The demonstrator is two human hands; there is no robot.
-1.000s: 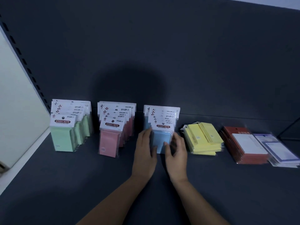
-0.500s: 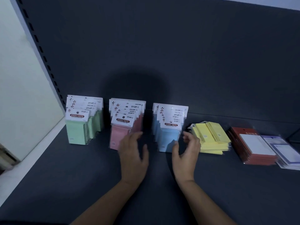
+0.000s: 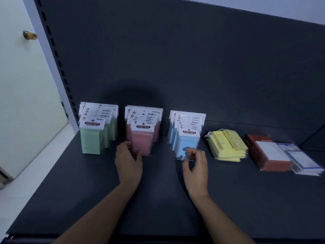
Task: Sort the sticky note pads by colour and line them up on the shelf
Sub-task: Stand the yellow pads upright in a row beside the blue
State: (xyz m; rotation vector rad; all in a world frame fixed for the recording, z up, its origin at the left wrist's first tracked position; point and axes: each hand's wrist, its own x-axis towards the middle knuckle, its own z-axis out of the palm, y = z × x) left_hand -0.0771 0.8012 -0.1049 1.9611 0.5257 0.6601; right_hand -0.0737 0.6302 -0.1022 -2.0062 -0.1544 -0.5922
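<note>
- Shelf (image 3: 158, 208): dark, flat, with a dark back panel behind it; all the stock listed below stands or lies on it, towards the back.
- Green pads (image 3: 91, 141): a row of packets at the far left, upright and set one behind another, with white "STICKY NOTE" header cards facing forward.
- Pink pads (image 3: 156, 131): a second upright row, just right of the green and apart from it.
- Front pink pad (image 3: 143, 143): the nearest of that row, standing upright.
- Left hand (image 3: 129, 162): at the front pink pad's lower left corner. The fingers are curled round its left edge and the thumb lies against its lower front, so it grips the pad.
- Blue pads (image 3: 173, 134): a third upright row, right of the pink with a gap between.
- Front blue pad (image 3: 189, 143): the nearest of that row, upright.
- Right hand (image 3: 195, 164): in front of the front blue pad's lower edge. The fingers are loosely curled with nothing held between them. I cannot tell whether the fingertips touch the pad.
- Yellow pads (image 3: 226, 147): a stack lying flat, right of the blue row, not standing.
- Red packs (image 3: 277, 163): a flat stack further right, with a white panel on top.
- Blue-bordered packs (image 3: 306, 162): a flat stack beside the red one, at the far right.
- Slotted upright (image 3: 52, 55): pale, at the shelf's left end.
- Pale door (image 3: 22, 85) with a knob (image 3: 29, 35): left of the upright.
</note>
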